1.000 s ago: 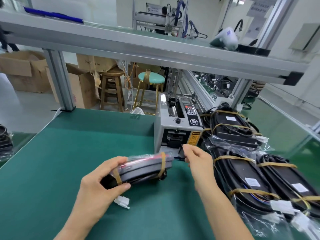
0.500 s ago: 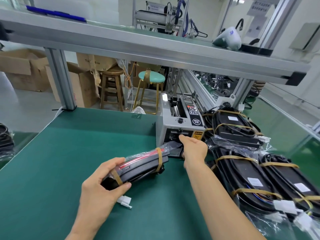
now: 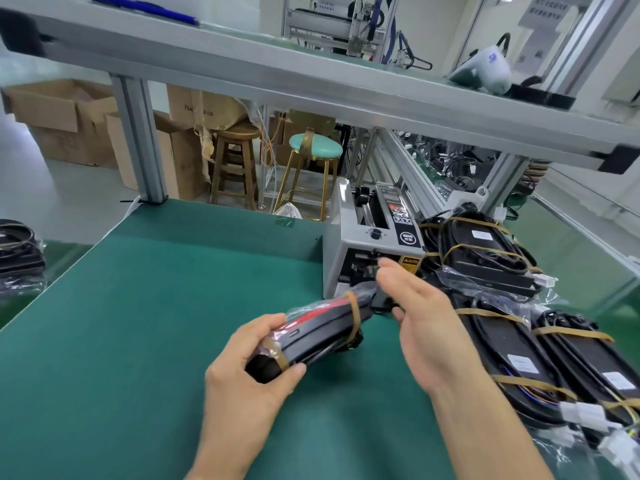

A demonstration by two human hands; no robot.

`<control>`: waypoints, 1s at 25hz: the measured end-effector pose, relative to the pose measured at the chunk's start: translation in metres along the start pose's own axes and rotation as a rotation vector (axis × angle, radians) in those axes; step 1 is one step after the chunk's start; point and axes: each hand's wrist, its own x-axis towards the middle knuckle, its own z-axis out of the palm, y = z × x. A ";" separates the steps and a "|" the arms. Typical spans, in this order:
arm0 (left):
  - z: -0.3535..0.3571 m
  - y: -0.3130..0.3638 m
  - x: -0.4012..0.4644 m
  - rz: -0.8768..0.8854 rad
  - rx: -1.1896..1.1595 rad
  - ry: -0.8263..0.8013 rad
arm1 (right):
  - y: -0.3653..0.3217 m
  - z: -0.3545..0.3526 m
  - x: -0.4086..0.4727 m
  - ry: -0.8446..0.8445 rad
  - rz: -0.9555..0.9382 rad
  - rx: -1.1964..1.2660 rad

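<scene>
on the green table (image 3: 138, 323) the left grip (image 3: 249, 368) is wrapped round the near end of the bagged black unit (image 3: 322, 327), held at a slant above the mat, two rubber bands already on it. its far end points at the tape dispenser (image 3: 374, 244). the right grip (image 3: 422, 323) is at that far end, blurred; whether it pinches the bag flap or tape, i cannot tell. the bag's end looks not yet sealed; after that it likely joins the banded pile (image 3: 502, 341) on the right.

The bagged unit (image 3: 325, 332) was black with a red strip and tan rubber bands (image 3: 354, 308). The table mat (image 3: 156, 306) was green, the tape dispenser (image 3: 337, 247) grey.
</scene>
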 end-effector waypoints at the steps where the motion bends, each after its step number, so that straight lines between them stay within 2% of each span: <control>1: 0.005 0.002 -0.004 0.021 0.017 0.004 | 0.000 0.005 -0.013 -0.105 -0.040 -0.045; 3: 0.010 0.003 -0.009 0.044 0.036 0.012 | 0.009 0.017 -0.029 -0.183 -0.080 -0.160; 11: 0.014 0.006 -0.015 0.062 0.048 0.058 | 0.033 0.028 -0.041 -0.093 -0.131 -0.513; 25: 0.019 0.005 -0.017 0.064 0.047 0.073 | 0.040 0.033 -0.043 -0.055 -0.127 -0.571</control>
